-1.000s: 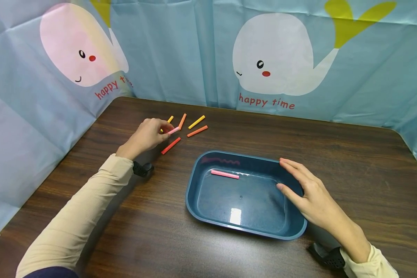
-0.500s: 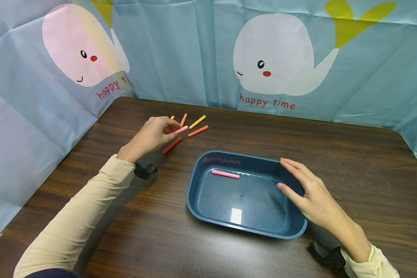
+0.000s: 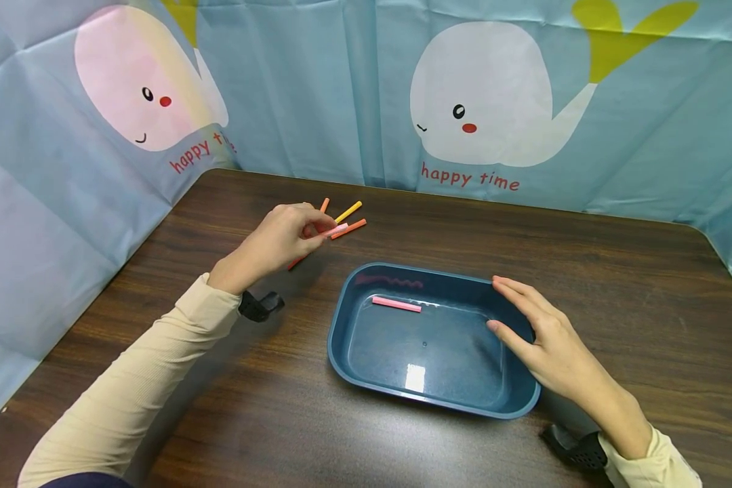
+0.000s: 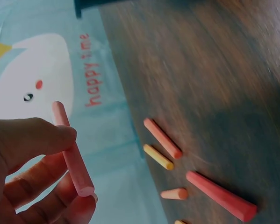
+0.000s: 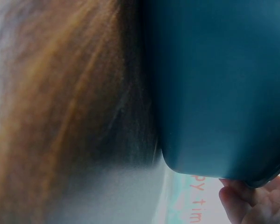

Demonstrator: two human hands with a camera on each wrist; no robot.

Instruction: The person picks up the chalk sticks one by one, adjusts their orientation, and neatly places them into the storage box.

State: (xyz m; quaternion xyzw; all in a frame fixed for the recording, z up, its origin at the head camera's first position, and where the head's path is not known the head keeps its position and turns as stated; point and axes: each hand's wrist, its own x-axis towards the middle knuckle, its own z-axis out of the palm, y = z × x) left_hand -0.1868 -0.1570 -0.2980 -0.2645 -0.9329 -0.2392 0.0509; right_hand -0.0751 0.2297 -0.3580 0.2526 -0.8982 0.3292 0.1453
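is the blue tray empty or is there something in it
Not empty: the head view shows one pink stick lying inside the blue tray, toward its far left corner.

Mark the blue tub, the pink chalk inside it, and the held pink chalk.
Blue tub (image 3: 448, 362), head view, bare floor.
Pink chalk inside (image 3: 396, 304), head view, middle.
Held pink chalk (image 4: 78, 169), left wrist view, below the thumb.

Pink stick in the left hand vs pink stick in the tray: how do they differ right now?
1. The held stick is pinched by the left hand; the tray stick lies in the blue tray, untouched.
2. Head view: the held stick slants up to the right, the tray stick slightly down.
3. Fingers partly cover the held stick; the tray stick shows end to end.
Shared: both pink and straight.
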